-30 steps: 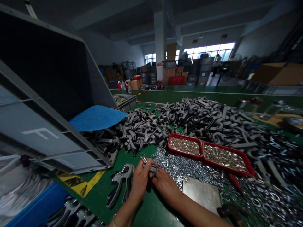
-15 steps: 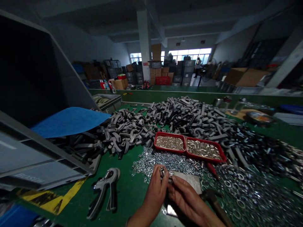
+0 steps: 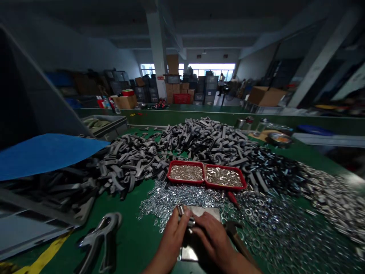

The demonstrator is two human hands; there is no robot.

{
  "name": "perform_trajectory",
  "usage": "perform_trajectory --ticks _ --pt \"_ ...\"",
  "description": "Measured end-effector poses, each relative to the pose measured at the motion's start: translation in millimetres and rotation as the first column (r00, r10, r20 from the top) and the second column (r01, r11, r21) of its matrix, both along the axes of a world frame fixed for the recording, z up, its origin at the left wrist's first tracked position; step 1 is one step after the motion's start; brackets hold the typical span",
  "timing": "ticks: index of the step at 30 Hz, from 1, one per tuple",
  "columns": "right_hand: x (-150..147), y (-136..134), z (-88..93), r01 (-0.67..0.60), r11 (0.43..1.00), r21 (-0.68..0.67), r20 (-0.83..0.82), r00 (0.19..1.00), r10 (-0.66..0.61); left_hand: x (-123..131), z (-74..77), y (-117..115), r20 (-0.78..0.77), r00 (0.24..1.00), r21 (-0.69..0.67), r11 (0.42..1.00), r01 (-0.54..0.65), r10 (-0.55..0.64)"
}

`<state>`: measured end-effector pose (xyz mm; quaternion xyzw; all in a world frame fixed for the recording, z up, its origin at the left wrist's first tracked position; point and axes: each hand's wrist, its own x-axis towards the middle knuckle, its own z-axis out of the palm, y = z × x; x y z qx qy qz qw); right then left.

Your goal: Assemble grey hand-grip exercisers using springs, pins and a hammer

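Observation:
My left hand point(image 3: 173, 233) is closed around a small shiny metal part point(image 3: 180, 210) with a ribbed, spring-like end poking up past the thumb. At its right, my right hand point(image 3: 213, 234) has its fingers bent against a short metal cylinder point(image 3: 191, 222) that seems to belong to the same piece; the fingers hide much of it. Under both hands lies a flat metal plate point(image 3: 203, 212). A grey and black hand tool with two handles point(image 3: 107, 232) rests on the green table point(image 3: 135, 238) to the left.
Two red trays point(image 3: 203, 179) of small metal pins stand ahead, before a heap of grey handles point(image 3: 199, 140). Loose washers point(image 3: 273, 228) spread to the right, beside a hammer point(image 3: 236, 236) and a red-handled tool point(image 3: 233, 198). A grey crate with a blue sheet point(image 3: 51, 152) stands left.
The view has turned right, so the scene sits further left. My right hand has rolled over, its back now more upward, while the left keeps its hold on the metal part.

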<state>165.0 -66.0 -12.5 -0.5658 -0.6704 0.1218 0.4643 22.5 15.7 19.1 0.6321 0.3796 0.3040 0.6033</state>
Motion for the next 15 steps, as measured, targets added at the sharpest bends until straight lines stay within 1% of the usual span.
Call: perform_trajectory --ticks 2,4,5,6,7,8,9,10,12,13,15 --pt "4.2 -8.6 -2.6 0.016 0.998 -0.063 0.123 0.992 -0.008 4.5 -9.1 0.8 -0.012 1.000 -0.060 0.998 0.001 -0.002" --pt "17.9 -21.1 -6.1 -0.001 0.982 -0.189 0.167 0.985 0.033 12.1 -19.3 2.4 -0.012 1.000 -0.092 0.996 0.024 -0.025" --pt "30.7 -29.7 -8.4 0.013 0.970 -0.244 0.165 0.986 0.029 16.5 -23.3 3.2 -0.008 1.000 -0.083 0.996 0.028 -0.028" --pt "48.5 -39.8 -10.9 0.075 0.955 -0.288 0.167 0.986 -0.027 20.8 -25.9 4.1 0.000 1.000 -0.060 0.998 0.023 -0.023" --pt "71.2 -51.0 -13.5 0.174 0.932 -0.317 0.176 0.977 -0.123 24.8 -27.2 5.1 0.010 1.000 -0.029 1.000 0.011 -0.011" --pt "98.7 -62.7 -15.9 0.333 0.885 -0.327 0.203 0.939 -0.278 28.2 -27.2 6.3 0.022 1.000 0.004 1.000 -0.011 0.011" --pt "129.8 -74.1 -17.8 0.519 0.783 -0.342 0.271 0.853 -0.446 31.1 -26.4 7.4 0.033 0.999 0.027 0.999 -0.036 0.035" --pt "163.0 -84.4 -18.9 0.624 0.700 -0.348 0.314 0.781 -0.540 33.5 -25.1 8.4 0.038 0.998 0.037 0.998 -0.059 0.057" --pt "228.7 -98.6 -18.6 0.758 0.553 -0.345 0.382 0.652 -0.655 37.4 -22.9 8.1 0.026 0.995 0.018 0.996 -0.092 0.091" --pt "257.5 -101.6 -17.7 0.808 0.480 -0.340 0.417 0.588 -0.693 39.1 -22.7 6.4 0.014 0.995 0.005 0.995 -0.098 0.098" --pt "301.3 -98.6 -16.6 0.866 0.362 -0.344 0.474 0.493 -0.729 42.9 -24.5 -0.4 -0.006 0.996 0.001 0.996 -0.085 0.085"
